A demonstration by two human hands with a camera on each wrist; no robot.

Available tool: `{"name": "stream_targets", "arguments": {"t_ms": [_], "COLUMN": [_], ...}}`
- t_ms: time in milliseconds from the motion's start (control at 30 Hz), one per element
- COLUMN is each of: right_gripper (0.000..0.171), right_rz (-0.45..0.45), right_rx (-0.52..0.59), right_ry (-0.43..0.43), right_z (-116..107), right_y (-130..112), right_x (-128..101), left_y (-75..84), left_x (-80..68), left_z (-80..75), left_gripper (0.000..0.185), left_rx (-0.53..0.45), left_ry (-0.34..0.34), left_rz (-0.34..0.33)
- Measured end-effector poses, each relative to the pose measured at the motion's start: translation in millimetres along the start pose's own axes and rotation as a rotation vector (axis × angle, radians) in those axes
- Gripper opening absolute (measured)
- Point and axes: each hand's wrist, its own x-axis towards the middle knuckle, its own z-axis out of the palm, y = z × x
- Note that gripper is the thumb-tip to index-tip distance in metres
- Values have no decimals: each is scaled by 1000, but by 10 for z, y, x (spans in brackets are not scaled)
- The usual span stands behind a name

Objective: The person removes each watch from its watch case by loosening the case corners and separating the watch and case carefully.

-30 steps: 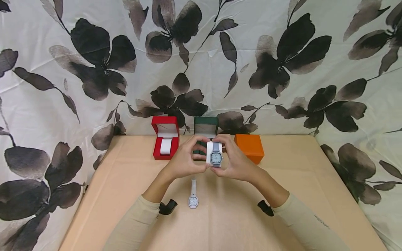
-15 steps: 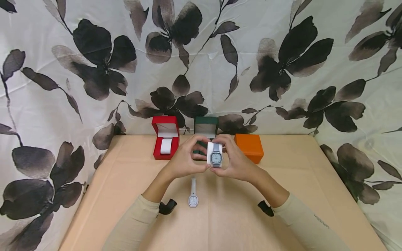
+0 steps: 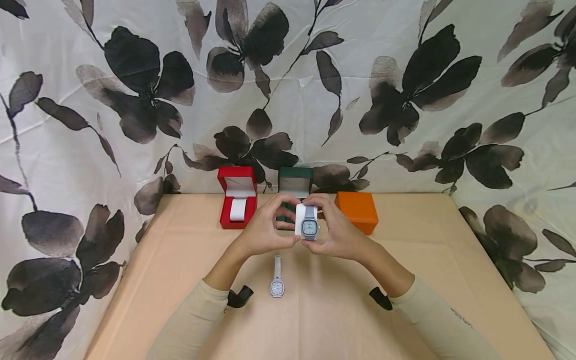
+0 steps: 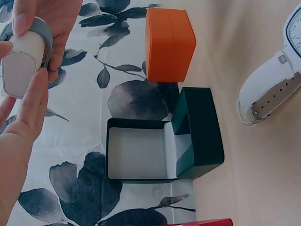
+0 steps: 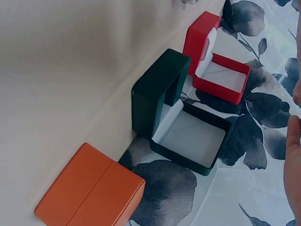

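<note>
Both hands hold up a white watch cushion (image 3: 299, 218) with a blue-grey square-faced watch (image 3: 309, 228) strapped round it. My right hand (image 3: 338, 231) pinches it from the right, thumb below and fingers above. On its left side my left hand (image 3: 266, 226) grips it between curled fingers and thumb. In the left wrist view, the cushion's flat white end (image 4: 19, 73) shows between the fingers, with the strap (image 4: 44, 35) looped round it. Behind the hands stands an open green watch box (image 5: 162, 89), its cavity showing no cushion. A white watch (image 3: 277, 288) lies on the table nearer the body.
An open red watch box (image 3: 238, 175) with a white cushion (image 3: 237, 210) stands at the back left. To the right of the green box is a closed orange box (image 3: 357, 212). A floral cloth (image 3: 342, 30) hangs behind the table's back edge (image 3: 414, 194).
Both hands keep the same hold in the same place. The cushion has turned very slightly, and the head view has shifted a little.
</note>
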Motion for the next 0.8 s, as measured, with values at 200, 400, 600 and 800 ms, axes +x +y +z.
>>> {"name": "stream_targets", "arguments": {"t_ms": [200, 400, 600, 800], "right_gripper": [92, 92, 91, 88], "right_rz": [13, 13, 23, 24], "right_rx": [11, 8, -5, -49], "right_ry": [14, 17, 10, 8], "right_z": [15, 17, 20, 35], "right_y": [-13, -25, -34, -53], "right_x": [-8, -3, -5, -9], "left_y": [8, 22, 37, 39], "left_x": [-16, -28, -39, -56], "left_z": [-9, -22, -33, -40], "left_gripper": [70, 69, 69, 69], "left_rx": [-14, 0, -4, 1], "left_ry": [-3, 2, 1, -1], "left_rz": [-3, -14, -6, -2]}}
